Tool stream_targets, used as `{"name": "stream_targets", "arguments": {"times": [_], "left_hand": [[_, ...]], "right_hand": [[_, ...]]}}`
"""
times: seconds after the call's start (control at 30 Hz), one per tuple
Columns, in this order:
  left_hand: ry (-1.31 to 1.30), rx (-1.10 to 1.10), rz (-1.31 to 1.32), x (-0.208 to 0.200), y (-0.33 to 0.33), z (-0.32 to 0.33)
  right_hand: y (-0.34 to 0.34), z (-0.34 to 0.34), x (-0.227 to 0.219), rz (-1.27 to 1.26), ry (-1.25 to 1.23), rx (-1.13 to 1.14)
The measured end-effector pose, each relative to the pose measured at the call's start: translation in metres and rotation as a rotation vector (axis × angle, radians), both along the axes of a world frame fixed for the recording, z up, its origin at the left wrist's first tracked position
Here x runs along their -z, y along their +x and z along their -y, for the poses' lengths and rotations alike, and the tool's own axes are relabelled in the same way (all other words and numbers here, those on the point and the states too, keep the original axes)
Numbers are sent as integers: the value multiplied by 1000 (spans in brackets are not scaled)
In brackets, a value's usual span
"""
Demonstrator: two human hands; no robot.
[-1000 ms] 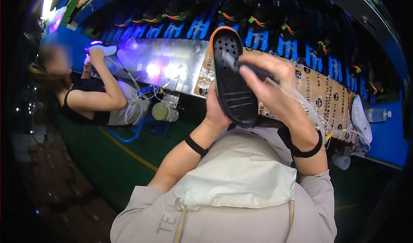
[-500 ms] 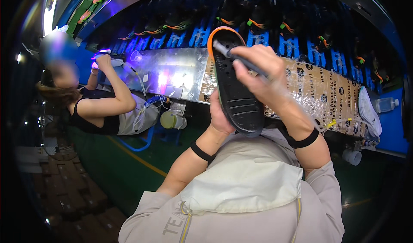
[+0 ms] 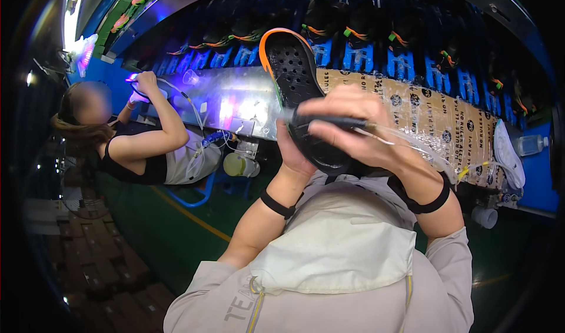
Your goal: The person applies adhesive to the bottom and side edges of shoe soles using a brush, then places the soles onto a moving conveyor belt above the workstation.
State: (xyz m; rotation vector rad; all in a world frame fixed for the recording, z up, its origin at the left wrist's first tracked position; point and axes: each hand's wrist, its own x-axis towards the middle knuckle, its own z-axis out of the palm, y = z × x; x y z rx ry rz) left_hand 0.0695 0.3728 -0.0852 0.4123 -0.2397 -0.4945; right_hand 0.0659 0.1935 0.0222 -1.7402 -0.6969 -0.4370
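Observation:
A long black shoe sole (image 3: 290,62) with small round holes and an orange rim at its far end stands tilted in front of me. My left hand (image 3: 294,151) is wrapped round its near left edge and supports it from below. In my right hand (image 3: 360,116) is a dark-handled glue brush (image 3: 338,121), gripped between thumb and fingers, with thin tubes running back from its handle. The pale, motion-blurred brush tip lies across the sole's left edge, close to my left hand. The sole's lower right part is partly hidden by my right hand.
Wrapped brown cardboard (image 3: 435,121) covers the bench ahead, with a bare metal surface (image 3: 235,91) to its left. Behind run blue racks (image 3: 357,56) bearing dark shoes. A co-worker (image 3: 132,133) handles a tool at left. A clear bottle (image 3: 531,145) lies at right.
My right hand and the brush have moved from the sole's far end toward me, to its left edge near my left hand. The sole has shifted left and tilted.

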Motion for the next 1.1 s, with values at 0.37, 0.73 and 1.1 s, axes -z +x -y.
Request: {"name": "stream_targets", "arguments": {"times": [0.37, 0.73, 1.1], "left_hand": [[-107, -46, -112, -17, 24, -6], [-208, 138, -29, -51, 40, -7], [14, 142, 134, -79, 63, -23]], "right_hand": [[-10, 9, -12, 156, -355, 156], [-23, 16, -32, 98, -395, -229], [-28, 30, -48, -62, -272, -350]]}}
